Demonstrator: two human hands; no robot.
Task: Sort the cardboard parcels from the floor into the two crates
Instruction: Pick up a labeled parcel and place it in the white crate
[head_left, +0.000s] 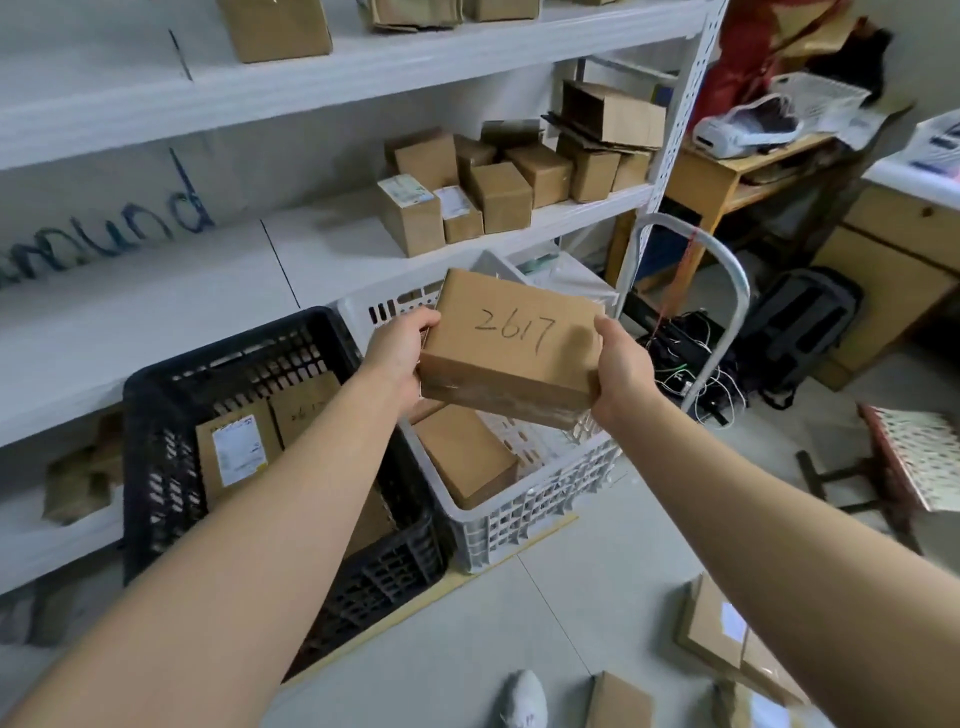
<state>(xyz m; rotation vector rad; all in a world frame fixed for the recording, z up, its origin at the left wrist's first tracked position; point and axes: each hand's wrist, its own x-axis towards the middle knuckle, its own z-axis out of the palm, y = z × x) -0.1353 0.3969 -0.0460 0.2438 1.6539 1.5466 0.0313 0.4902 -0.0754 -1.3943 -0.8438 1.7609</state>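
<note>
Item: parcel (511, 345) marked 2617, held over the white crate (540, 499); black crate (156, 415) just left. Left hand (397, 348) gripped its left end, right hand (621, 364) its right end, fingers (605, 327) curled round both. Long axis ran left-right between the hands.

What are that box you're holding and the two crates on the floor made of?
The parcel marked 2617 looks like plain brown cardboard, matt, with shiny clear tape along its lower side. The black crate and the white crate look like moulded plastic, going by their even lattice walls and slight sheen, though I cannot be sure.
</note>
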